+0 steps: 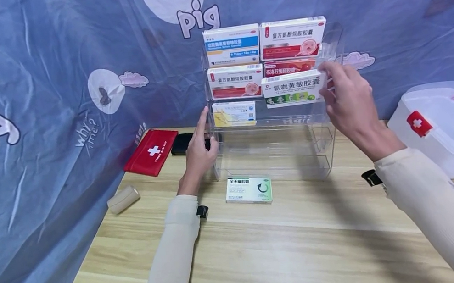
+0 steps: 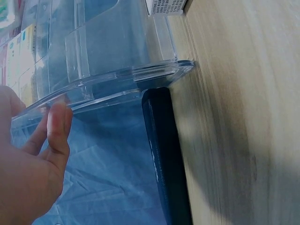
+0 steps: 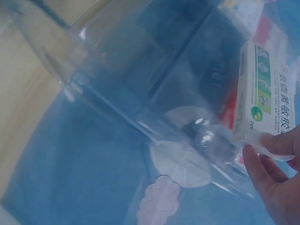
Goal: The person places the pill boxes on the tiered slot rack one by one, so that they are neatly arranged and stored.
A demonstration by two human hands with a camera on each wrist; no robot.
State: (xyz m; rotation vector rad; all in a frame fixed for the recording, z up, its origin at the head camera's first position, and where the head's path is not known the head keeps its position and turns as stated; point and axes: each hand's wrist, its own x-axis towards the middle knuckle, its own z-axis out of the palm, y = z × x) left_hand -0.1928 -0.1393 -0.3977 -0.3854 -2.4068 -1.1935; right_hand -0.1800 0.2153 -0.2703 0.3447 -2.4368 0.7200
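My right hand [image 1: 351, 100] pinches the right end of a white and green medicine box [image 1: 294, 89], between thumb and fingers. The box stands in front of a red medicine box [image 1: 285, 68] on the right of a clear stepped display rack [image 1: 272, 173], partly covering it. My left hand [image 1: 200, 156] holds the rack's left side edge; the left wrist view shows fingers [image 2: 58, 124] against that clear panel. More medicine boxes stand on the rack: a blue and white one [image 1: 232, 45], two red and white ones, and a yellow and white one [image 1: 234, 114] lower left.
A green and white medicine box [image 1: 248, 190] lies on the wooden table before the rack. To the left are a red first aid pouch [image 1: 151, 151], a black case [image 1: 181, 144] and a beige roll [image 1: 123, 199]. A white first aid case [image 1: 446, 137] stands at right.
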